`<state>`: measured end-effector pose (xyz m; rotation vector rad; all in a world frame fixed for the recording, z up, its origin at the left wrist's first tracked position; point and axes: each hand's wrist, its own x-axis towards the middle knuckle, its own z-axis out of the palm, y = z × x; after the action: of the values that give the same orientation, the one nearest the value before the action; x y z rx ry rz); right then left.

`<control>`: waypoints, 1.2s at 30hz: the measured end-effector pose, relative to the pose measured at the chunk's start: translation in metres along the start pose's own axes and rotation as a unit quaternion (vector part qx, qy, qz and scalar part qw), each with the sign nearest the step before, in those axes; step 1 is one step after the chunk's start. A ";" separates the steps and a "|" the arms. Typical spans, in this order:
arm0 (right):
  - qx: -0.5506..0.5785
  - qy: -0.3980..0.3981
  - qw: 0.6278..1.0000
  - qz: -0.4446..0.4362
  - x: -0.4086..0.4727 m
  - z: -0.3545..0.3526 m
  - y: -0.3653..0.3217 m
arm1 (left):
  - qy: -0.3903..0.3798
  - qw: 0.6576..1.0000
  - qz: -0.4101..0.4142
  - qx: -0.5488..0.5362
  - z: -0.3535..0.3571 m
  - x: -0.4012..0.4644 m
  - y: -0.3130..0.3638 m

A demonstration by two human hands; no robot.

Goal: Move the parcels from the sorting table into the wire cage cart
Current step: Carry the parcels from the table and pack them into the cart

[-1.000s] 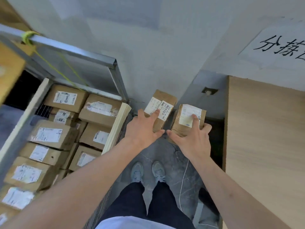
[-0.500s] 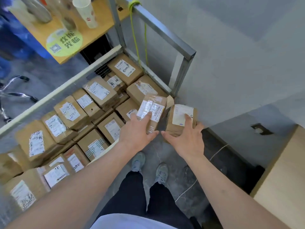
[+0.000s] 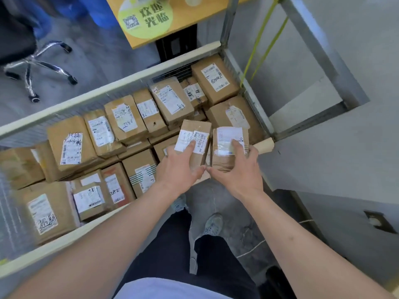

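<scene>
Holding one small parcel in each hand, the person stands at the near right corner of the wire cage cart (image 3: 138,77), looking down into it. The left hand (image 3: 180,169) grips the narrow brown parcel (image 3: 197,143), its fingers lying across the white label and the thumb curled round the near end. The right hand (image 3: 235,173) grips the squarer taped parcel (image 3: 228,147) in the same way, fingers on top of the label. The two hands sit side by side, thumbs almost touching, and the two parcels are just beside each other with a thin gap between them.

A second ago both parcels hung over the bare floor, to the right of the cart and next to the sorting table. Half a second ago they had reached the cart's right edge. Now they are above the cart's near right corner, over the stacked parcels (image 3: 127,117) that already fill it; whether they touch the boxes below cannot be told. The view has swung left as well: the sorting table is out of sight, and the orange desk (image 3: 183,22) with its round green sticker (image 3: 149,17) and the chrome chair base (image 3: 41,61) on the far left now show. The person's dark trousers and grey shoes (image 3: 212,223) stand on the floor just near the cart.
</scene>
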<state>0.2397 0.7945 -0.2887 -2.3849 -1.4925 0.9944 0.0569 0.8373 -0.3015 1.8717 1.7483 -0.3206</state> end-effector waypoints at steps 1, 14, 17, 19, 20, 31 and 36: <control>-0.002 -0.006 1.000 -0.005 0.007 0.005 -0.008 | -0.003 1.000 -0.006 -0.006 -0.001 0.007 -0.006; -0.102 -0.088 0.990 -0.042 0.112 0.058 -0.040 | -0.087 0.986 -0.121 -0.080 0.031 0.091 -0.050; -0.143 -0.110 0.983 -0.043 0.141 0.074 -0.034 | -0.108 0.976 -0.157 -0.103 0.052 0.111 -0.052; -0.148 -0.135 0.979 -0.043 0.160 0.088 -0.026 | -0.118 0.970 -0.178 -0.119 0.065 0.126 -0.053; -0.156 -0.147 0.976 -0.048 0.170 0.095 -0.021 | -0.122 0.966 -0.187 -0.127 0.072 0.133 -0.052; -0.257 -0.160 0.937 -0.172 0.226 0.140 0.024 | -0.110 0.939 -0.241 -0.218 0.143 0.187 -0.040; -0.304 -0.117 0.919 -0.221 0.235 0.145 0.035 | -0.104 0.943 -0.193 -0.248 0.157 0.194 -0.042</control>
<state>0.2439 0.9462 -0.5214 -2.1226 -2.6031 0.8019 0.0707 0.9154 -0.5421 1.0998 1.8303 -0.1883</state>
